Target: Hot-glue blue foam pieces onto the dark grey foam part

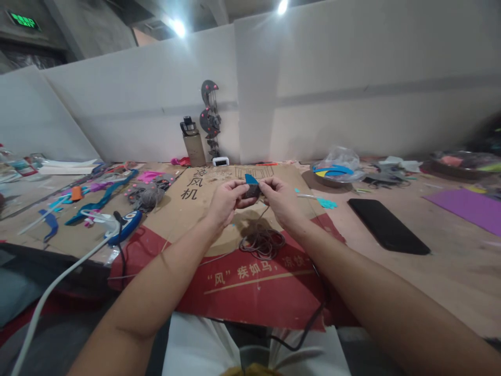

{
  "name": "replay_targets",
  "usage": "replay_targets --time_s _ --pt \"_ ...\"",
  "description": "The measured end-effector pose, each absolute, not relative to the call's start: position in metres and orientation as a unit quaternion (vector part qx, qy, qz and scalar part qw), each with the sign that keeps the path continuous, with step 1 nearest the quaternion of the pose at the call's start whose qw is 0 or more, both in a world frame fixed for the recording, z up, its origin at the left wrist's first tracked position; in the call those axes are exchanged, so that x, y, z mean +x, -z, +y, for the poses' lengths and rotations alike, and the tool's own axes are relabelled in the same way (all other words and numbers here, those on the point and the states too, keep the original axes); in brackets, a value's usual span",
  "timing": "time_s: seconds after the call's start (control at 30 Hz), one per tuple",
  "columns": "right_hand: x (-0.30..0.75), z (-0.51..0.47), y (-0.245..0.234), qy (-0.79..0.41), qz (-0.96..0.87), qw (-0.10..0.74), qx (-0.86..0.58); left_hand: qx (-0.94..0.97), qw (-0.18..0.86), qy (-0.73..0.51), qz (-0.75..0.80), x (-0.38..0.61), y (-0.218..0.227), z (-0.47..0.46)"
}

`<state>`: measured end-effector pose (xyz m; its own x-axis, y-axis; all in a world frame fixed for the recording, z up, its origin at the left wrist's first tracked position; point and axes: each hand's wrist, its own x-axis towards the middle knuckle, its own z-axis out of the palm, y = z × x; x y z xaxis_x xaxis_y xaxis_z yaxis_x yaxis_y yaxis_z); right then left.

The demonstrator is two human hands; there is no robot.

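Note:
In the middle of the head view, my left hand and my right hand meet over a cardboard sheet. Between their fingertips they grip a small dark grey piece with a blue piece sticking up from it; its exact kind is too small to tell. Both hands have their fingers pinched on it. A thin cord runs down from near my right fingers towards a loose coil of brown-grey cord lying on the cardboard just below.
A black phone lies at the right, by a purple sheet. Behind stand a bottle and a grey hanging ornament with pink dots. At the left are grey yarn, blue strips and a corded blue-white tool.

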<state>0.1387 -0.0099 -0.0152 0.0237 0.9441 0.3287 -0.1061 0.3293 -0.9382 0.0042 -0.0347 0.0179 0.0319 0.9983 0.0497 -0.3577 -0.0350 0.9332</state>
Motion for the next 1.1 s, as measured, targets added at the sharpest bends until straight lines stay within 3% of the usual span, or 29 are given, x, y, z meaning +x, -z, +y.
replay_targets --time_s 0.77,1.1 --pt "0.137 -0.017 0.008 -0.612 -0.45 0.562 -0.327 0.412 0.63 -0.527 0.394 -0.004 -0.016 -0.028" --pt "0.132 -0.021 0.009 -0.594 -0.464 0.567 -0.33 0.415 0.612 -0.531 0.414 -0.003 -0.015 -0.027"
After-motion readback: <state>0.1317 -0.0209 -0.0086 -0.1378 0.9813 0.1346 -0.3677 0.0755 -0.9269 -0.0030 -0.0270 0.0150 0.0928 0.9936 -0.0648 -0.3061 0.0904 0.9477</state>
